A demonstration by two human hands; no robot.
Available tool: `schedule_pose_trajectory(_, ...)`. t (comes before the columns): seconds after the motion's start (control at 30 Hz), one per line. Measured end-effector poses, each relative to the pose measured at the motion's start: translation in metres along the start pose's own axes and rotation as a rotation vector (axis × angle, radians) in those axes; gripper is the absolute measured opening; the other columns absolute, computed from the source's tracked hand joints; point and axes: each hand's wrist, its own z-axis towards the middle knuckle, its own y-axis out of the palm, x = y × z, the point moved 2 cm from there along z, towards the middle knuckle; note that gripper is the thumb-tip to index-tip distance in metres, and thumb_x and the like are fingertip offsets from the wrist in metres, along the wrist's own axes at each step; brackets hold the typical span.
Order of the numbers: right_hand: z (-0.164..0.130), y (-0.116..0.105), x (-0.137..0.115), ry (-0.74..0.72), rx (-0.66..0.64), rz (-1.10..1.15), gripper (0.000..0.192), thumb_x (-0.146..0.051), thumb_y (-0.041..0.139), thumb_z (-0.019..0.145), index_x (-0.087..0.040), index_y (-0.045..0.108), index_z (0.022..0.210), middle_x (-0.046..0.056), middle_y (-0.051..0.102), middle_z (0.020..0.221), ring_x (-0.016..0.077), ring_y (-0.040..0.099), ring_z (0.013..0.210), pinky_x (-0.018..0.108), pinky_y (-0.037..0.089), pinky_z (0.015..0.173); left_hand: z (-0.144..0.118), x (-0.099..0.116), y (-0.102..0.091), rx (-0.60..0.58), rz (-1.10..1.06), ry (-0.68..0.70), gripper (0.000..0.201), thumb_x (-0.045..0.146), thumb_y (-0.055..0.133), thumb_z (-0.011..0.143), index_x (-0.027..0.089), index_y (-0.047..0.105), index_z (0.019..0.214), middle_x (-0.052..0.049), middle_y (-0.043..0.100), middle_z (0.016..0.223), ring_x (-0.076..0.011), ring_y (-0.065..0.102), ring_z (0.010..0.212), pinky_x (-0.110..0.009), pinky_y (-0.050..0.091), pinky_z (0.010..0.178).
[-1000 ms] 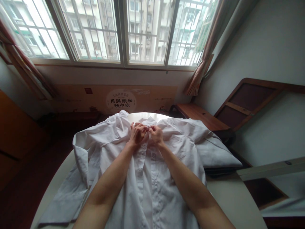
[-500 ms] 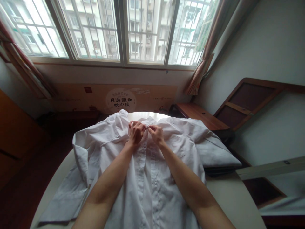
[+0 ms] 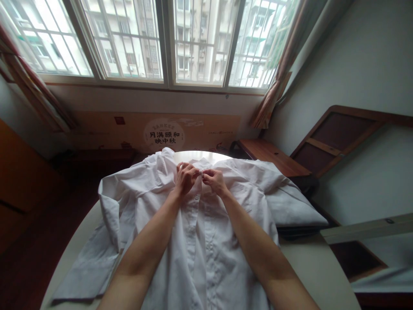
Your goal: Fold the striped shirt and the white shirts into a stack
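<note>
A white button-front shirt (image 3: 206, 241) lies spread face up on a round pale table (image 3: 316, 271), its collar at the far side. My left hand (image 3: 185, 177) pinches the left edge of the shirt's front placket just below the collar. My right hand (image 3: 214, 180) pinches the right edge at the same spot, and the fingertips of both hands meet there. The sleeves lie out to each side, the left one hanging off the table's edge.
A barred window (image 3: 167, 38) fills the far wall, with curtains at both sides. Below it leans a printed cardboard box (image 3: 161, 133). A wooden bench (image 3: 274, 157) and a wooden frame (image 3: 342, 133) stand at the right. Dark red floor lies to the left.
My right hand has shifted a little up and to the right while both hands stay pinched on the shirt near the collar. The shirt has hardly moved.
</note>
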Motion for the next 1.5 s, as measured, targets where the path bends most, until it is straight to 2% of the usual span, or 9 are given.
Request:
schedule_pose_trajectory(0.07,0.000,0.001,0.001,-0.043,0.027,-0.071,0.020,-0.030,0.067,0.060,-0.014,0.068,0.071,-0.001,0.061,0.057,0.0106,0.054,0.049,0.024,0.045,0.050,0.002,-0.006,0.004,0.019,-0.055,-0.039,0.012,0.028,0.062,0.083,0.024,0.073,0.084,-0.004,0.070,0.084,-0.0207,0.057,0.090,-0.036,0.035,0.096)
schedule_pose_trajectory(0.17,-0.002,0.002,0.001,-0.235,0.117,-0.319,0.017,-0.029,0.061,0.068,-0.015,0.069,0.073,0.001,0.064,0.061,0.0142,0.058,0.054,0.026,0.047,0.053,0.004,-0.014,0.010,0.024,-0.200,-0.094,0.010,0.026,0.065,0.080,0.022,0.074,0.081,-0.003,0.072,0.080,-0.0187,0.060,0.079,-0.032,0.043,0.086)
schedule_pose_trajectory(0.27,-0.008,0.006,-0.003,-0.465,0.222,-0.614,0.013,-0.023,0.059,0.073,-0.016,0.070,0.074,0.004,0.067,0.070,0.0168,0.061,0.064,0.028,0.048,0.064,0.005,-0.016,0.013,0.009,-0.365,-0.138,0.011,0.022,0.064,0.080,0.020,0.075,0.082,-0.003,0.073,0.082,-0.0172,0.063,0.079,-0.028,0.047,0.078)
schedule_pose_trajectory(0.4,-0.015,0.010,-0.005,-0.600,0.300,-0.855,0.014,-0.022,0.056,0.081,-0.017,0.068,0.076,0.005,0.066,0.074,0.0170,0.060,0.068,0.027,0.046,0.068,0.006,-0.010,0.013,-0.017,-0.461,-0.229,0.014,0.024,0.062,0.081,0.018,0.074,0.085,-0.004,0.074,0.085,-0.0164,0.066,0.079,-0.025,0.049,0.073)
schedule_pose_trajectory(0.57,-0.021,0.013,-0.007,-0.719,0.293,-0.992,0.017,-0.026,0.056,0.086,-0.017,0.066,0.076,0.005,0.065,0.074,0.0177,0.058,0.071,0.027,0.044,0.068,0.009,-0.003,0.014,0.008,-0.405,-0.235,0.018,0.028,0.060,0.082,0.016,0.073,0.082,-0.005,0.073,0.082,-0.0174,0.066,0.076,-0.025,0.049,0.071)
schedule_pose_trajectory(0.83,-0.023,0.014,-0.007,-0.852,0.318,-1.077,0.018,-0.022,0.051,0.091,-0.016,0.066,0.082,0.008,0.067,0.081,0.0180,0.059,0.075,0.028,0.045,0.074,0.009,0.008,0.018,0.024,-0.282,-0.203,0.018,0.019,0.051,0.086,0.017,0.069,0.087,-0.007,0.072,0.089,-0.0189,0.064,0.084,-0.028,0.048,0.080)
schedule_pose_trajectory(1.07,-0.023,0.015,-0.005,-0.868,0.306,-1.119,0.019,-0.020,0.048,0.093,-0.017,0.065,0.085,0.007,0.067,0.082,0.0172,0.059,0.077,0.028,0.045,0.074,0.006,0.014,0.019,0.092,-0.288,-0.283,0.019,0.013,0.049,0.084,0.016,0.066,0.089,-0.008,0.070,0.090,-0.0197,0.063,0.087,-0.031,0.048,0.083)
schedule_pose_trajectory(1.27,-0.018,0.013,-0.009,-0.821,0.229,-1.156,0.019,-0.020,0.046,0.093,-0.017,0.060,0.080,0.006,0.062,0.076,0.0173,0.057,0.072,0.028,0.045,0.070,0.007,0.002,0.021,0.055,-0.450,-0.248,0.015,0.013,0.051,0.082,0.017,0.065,0.087,-0.006,0.070,0.088,-0.0168,0.064,0.081,-0.028,0.050,0.077)
schedule_pose_trajectory(1.5,-0.017,0.016,-0.007,-0.741,0.262,-1.196,0.023,-0.021,0.040,0.095,-0.016,0.058,0.082,0.007,0.059,0.077,0.0179,0.053,0.072,0.028,0.043,0.068,0.008,-0.004,0.019,0.038,-0.553,-0.239,0.013,0.016,0.058,0.077,0.018,0.066,0.087,-0.004,0.070,0.084,-0.0163,0.065,0.077,-0.027,0.050,0.073)
